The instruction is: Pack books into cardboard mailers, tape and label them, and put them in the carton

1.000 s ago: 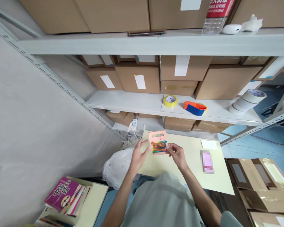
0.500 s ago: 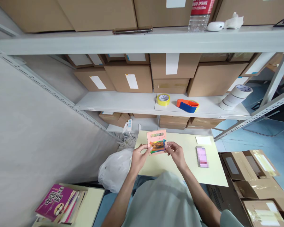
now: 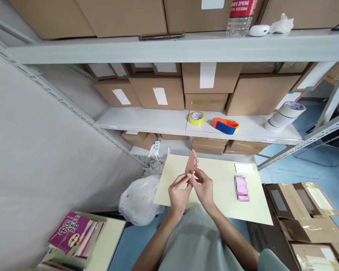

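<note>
Above the pale yellow tabletop (image 3: 172,165), both hands grip a small pink booklet (image 3: 191,162) by its lower edge. It stands upright, turned nearly edge-on, and a red-outlined mark shows on its face. My left hand (image 3: 180,192) is closed on it, with thumb and fingers pinching near the bottom corner. My right hand (image 3: 202,190) pinches the same lower part from the right, and the two thumbs almost meet. The fingers hide the booklet's bottom. To the right on the table lie a white card (image 3: 244,168) and a blurred pink item (image 3: 242,188).
A shelf ahead carries yellow tape (image 3: 197,118), an orange-and-blue tape dispenser (image 3: 225,126), white tape rolls (image 3: 288,113) and cartons (image 3: 158,92). A white plastic bag (image 3: 141,199) hangs left of the table. Books (image 3: 72,233) sit lower left; cardboard boxes (image 3: 305,210) stand at right.
The booklet has turned from its colourful front facing me to nearly edge-on, showing another face. My hands have drawn together at its lower edge, the left moving right.
</note>
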